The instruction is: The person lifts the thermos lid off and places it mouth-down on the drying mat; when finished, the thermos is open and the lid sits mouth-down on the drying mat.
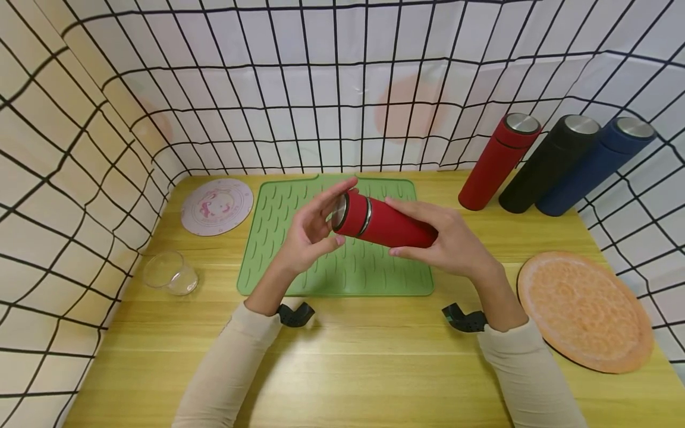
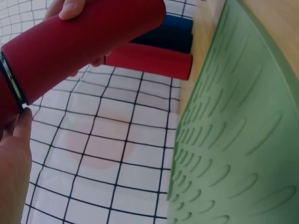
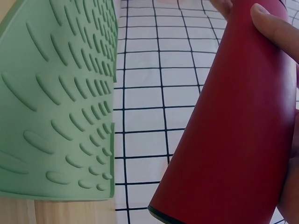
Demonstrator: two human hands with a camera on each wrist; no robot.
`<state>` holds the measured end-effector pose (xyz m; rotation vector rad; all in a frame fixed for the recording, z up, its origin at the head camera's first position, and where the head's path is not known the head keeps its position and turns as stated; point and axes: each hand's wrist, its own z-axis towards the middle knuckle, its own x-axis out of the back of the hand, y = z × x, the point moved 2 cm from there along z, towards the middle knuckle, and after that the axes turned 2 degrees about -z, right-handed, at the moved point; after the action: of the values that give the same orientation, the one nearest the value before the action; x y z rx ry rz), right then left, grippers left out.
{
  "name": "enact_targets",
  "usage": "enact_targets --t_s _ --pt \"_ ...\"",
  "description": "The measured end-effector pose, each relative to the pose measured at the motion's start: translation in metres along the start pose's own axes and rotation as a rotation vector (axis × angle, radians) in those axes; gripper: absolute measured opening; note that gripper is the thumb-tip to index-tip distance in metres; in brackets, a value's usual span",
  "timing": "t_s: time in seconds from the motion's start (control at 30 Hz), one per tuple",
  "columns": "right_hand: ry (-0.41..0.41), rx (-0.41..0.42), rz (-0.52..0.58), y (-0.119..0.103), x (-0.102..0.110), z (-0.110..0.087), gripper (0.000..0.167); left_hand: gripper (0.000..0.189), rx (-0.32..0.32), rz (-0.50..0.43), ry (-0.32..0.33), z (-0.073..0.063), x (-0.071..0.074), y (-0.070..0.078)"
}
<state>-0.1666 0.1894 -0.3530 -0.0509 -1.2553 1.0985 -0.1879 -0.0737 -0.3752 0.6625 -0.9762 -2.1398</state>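
A red thermos flask (image 1: 396, 224) with a silver-topped lid (image 1: 350, 215) hangs tilted above the green ridged mat (image 1: 342, 279), its lid end to the left. My right hand (image 1: 452, 235) grips the body near its base, thumb on the near side and fingers on the far side. At the lid end, my left hand (image 1: 305, 235) has its thumb below the lid and its fingers above and behind it. In the left wrist view the left thumb (image 2: 22, 128) meets the metal ring under the lid. The flask's body (image 3: 233, 126) fills much of the right wrist view.
Red (image 1: 497, 163), black (image 1: 548, 166) and blue (image 1: 594, 169) flasks stand upright at the back right. An orange round mat (image 1: 585, 312) lies at right. At left are a pink round mat (image 1: 216, 207) and a clear glass (image 1: 182, 279). Black wire grid (image 1: 337, 89) encloses the table.
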Motion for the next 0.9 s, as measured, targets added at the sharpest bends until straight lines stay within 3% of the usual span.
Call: enact_targets --t_s 0.1,0.3,0.53,0.9 --pt "0.004 -0.008 0.000 0.000 0.001 -0.001 0.084 0.070 0.029 0.016 0.046 0.000 0.000 -0.001" --pt "0.018 -0.033 -0.021 0.001 0.002 -0.001 0.084 0.080 0.090 0.040 0.187 0.000 0.000 -0.003" --pt "0.028 -0.108 -0.009 0.009 0.004 -0.002 0.086 0.084 0.066 0.055 0.312 -0.002 0.005 0.001" --pt "0.190 -0.297 0.054 0.036 0.027 -0.003 0.081 0.072 0.098 0.205 0.321 -0.017 0.039 0.005"
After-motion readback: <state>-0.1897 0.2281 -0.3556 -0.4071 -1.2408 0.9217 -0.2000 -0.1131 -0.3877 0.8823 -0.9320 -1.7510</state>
